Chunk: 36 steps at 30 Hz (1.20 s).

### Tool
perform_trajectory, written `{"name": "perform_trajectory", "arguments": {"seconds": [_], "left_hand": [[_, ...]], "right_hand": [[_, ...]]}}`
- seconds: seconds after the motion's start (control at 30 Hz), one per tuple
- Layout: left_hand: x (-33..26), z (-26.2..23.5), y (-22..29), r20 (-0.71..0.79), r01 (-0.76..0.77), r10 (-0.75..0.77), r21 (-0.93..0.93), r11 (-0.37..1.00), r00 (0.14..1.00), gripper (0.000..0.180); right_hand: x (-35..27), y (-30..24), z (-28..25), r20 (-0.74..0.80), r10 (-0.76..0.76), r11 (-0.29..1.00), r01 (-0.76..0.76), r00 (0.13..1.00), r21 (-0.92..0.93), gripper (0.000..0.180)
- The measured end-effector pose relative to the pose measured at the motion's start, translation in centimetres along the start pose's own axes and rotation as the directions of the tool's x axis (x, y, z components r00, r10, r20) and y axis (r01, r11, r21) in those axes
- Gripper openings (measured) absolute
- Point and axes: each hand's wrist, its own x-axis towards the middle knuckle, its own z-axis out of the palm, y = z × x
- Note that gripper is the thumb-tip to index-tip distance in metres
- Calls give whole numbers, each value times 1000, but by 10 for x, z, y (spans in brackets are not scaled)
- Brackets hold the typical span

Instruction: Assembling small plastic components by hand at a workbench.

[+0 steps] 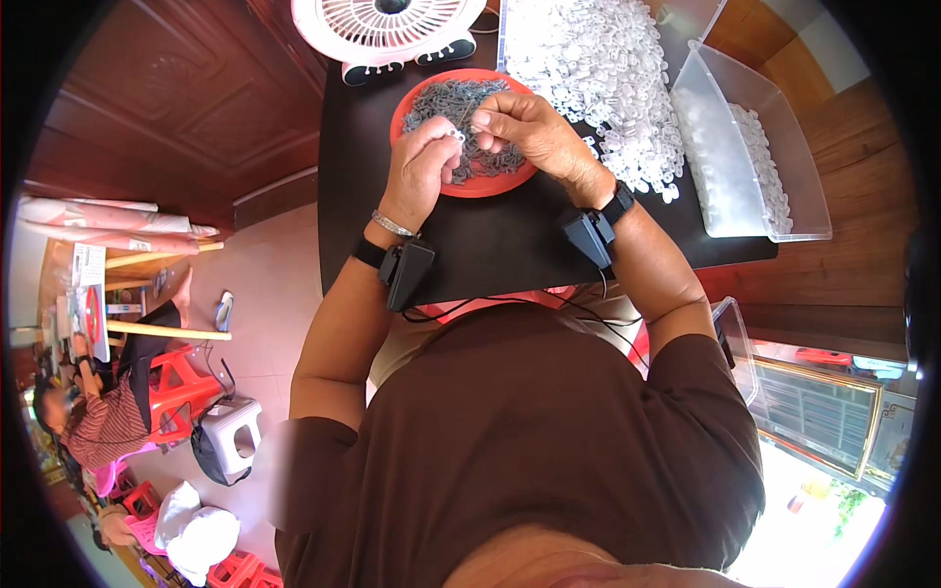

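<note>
My left hand [423, 169] is closed in a pinch over the left part of a red round tray [505, 184]. A small white plastic piece [458, 136] sticks out at its fingertips. Facing it, my right hand [529, 129] is also pinched, thumb against forefinger; what it holds, if anything, is too small to make out. Under both hands, the tray is filled with thin grey pieces [451, 102] that look like nails or screws. To the right lies a big heap of small white plastic pieces [613, 78], spilling from a clear bin onto the black table [470, 255].
A white fan [392, 24] stands at the table's far left. On the right, a clear plastic bin [730, 167] holds more white pieces. Dark cables [490, 300] run from devices strapped to my wrists. Far left, another person [103, 421] sits near red stools [181, 392].
</note>
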Motion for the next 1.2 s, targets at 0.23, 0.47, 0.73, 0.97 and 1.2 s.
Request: {"name": "perform_trajectory", "arguments": {"seconds": [0.23, 0.47, 0.73, 0.97, 1.2], "left_hand": [[-1, 1, 2, 13, 2, -1, -7, 1000, 1000, 15], [0, 2, -1, 68, 3, -3, -3, 1000, 998, 15], [-1, 3, 0, 106, 0, -3, 32, 1000, 994, 20], [-2, 4, -2, 149, -23, 18, 36, 999, 989, 20], [-3, 6, -2, 132, 29, -26, -24, 999, 991, 17]], "right_hand": [[0, 0, 2, 8, -2, 1000, 2, 1000, -12, 22], [-3, -6, 6, 43, -24, 998, 27, 999, -53, 22], [-6, -5, 8, 11, -101, 979, 101, 995, -175, 21], [-7, -9, 9, 15, -243, 849, 221, 970, -480, 20], [-9, -12, 11, 36, -289, 785, 258, 957, -563, 22]]}}
